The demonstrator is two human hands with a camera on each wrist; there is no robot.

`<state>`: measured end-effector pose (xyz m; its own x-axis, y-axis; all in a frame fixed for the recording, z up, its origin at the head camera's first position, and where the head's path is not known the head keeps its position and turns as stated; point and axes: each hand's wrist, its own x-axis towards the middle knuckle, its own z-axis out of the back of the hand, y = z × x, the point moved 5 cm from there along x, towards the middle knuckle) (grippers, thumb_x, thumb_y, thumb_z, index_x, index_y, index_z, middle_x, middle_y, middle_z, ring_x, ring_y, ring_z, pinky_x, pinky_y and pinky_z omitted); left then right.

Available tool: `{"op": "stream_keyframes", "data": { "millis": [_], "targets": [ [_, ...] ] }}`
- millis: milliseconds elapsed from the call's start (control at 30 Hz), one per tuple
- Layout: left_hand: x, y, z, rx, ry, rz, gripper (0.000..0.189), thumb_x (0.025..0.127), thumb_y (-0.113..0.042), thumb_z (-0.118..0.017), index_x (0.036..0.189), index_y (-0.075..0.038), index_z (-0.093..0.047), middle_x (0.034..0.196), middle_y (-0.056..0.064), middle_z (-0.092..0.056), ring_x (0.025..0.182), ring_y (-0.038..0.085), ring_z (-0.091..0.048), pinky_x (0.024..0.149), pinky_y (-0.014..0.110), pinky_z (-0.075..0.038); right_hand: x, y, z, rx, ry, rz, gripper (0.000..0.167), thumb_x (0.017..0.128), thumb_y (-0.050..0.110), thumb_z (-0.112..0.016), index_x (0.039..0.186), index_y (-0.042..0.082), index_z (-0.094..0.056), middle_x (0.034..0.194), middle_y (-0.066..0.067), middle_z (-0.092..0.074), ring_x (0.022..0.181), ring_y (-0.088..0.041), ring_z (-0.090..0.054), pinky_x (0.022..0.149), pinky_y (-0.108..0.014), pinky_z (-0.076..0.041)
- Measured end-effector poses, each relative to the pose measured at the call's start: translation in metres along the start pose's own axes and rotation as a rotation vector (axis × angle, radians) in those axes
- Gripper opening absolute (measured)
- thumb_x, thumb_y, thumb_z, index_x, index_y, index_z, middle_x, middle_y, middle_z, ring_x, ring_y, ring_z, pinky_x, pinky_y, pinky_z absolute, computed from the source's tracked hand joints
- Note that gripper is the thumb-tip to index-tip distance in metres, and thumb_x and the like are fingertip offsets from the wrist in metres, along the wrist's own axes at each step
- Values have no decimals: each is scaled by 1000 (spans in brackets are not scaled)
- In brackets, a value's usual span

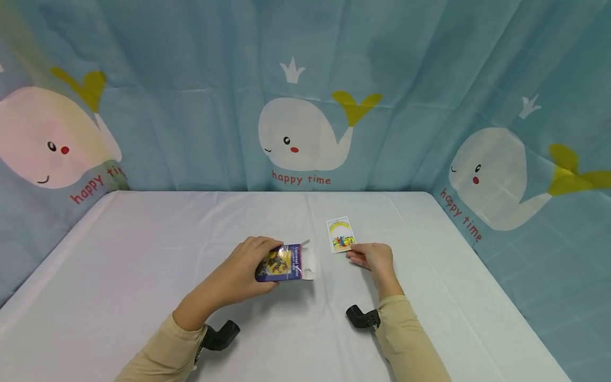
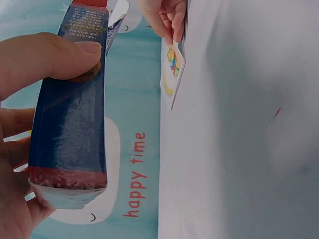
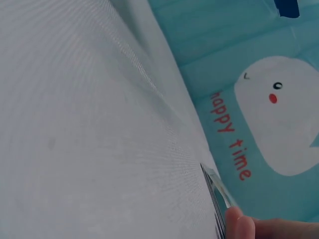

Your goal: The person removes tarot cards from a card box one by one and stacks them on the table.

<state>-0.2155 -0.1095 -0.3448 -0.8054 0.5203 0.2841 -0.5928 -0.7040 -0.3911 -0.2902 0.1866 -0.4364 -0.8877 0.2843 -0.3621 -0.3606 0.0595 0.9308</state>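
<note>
My left hand [image 1: 243, 270] grips a blue tarot card box [image 1: 281, 263] above the table, thumb on one narrow side and fingers around the other. Its flap end stands open toward the right; what is inside cannot be made out. In the left wrist view the box [image 2: 72, 129] shows a dark blue side with small print and a red band at the bottom. My right hand [image 1: 374, 259] pinches the lower edge of a picture card [image 1: 341, 233] between thumb and fingers. In the right wrist view several card edges [image 3: 214, 199] show at the fingertips, so it looks like a stack.
A white cloth covers the table [image 1: 143, 239]. Behind and beside it hangs a blue curtain [image 1: 191, 132] printed with whales and red lettering. Each wrist carries a black camera mount, the left one [image 1: 221, 336] and the right one [image 1: 361, 317].
</note>
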Motion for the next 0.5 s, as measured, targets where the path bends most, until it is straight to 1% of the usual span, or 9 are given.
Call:
{"op": "stream_keyframes", "data": {
  "millis": [100, 233, 500],
  "targets": [
    [0, 0, 0, -3, -1, 1, 70, 76, -24, -84, 137, -5, -55, 133, 9, -58, 117, 26, -53, 97, 48, -44, -2, 2, -1, -6, 1, 10, 34, 90, 3, -67, 117, -16, -59, 63, -3, -70, 56, -5, -69, 58, -17, -55],
    [0, 1, 0, -5, -3, 1, 70, 76, -24, -85, 136, -5, -55, 132, 9, -58, 117, 26, -53, 97, 49, -45, -3, 2, -2, -16, -7, 17, 30, 89, 2, -67, 113, -16, -60, 61, -4, -70, 54, -6, -69, 56, -18, -55],
    [0, 0, 0, 0, 1, 0, 70, 76, -24, -85, 136, -5, -54, 133, 9, -58, 118, 26, -53, 98, 49, -44, 3, -1, -3, -90, -12, 7, 27, 90, 3, -68, 110, -13, -61, 59, -3, -68, 52, -6, -68, 55, -18, -55]
  ]
}}
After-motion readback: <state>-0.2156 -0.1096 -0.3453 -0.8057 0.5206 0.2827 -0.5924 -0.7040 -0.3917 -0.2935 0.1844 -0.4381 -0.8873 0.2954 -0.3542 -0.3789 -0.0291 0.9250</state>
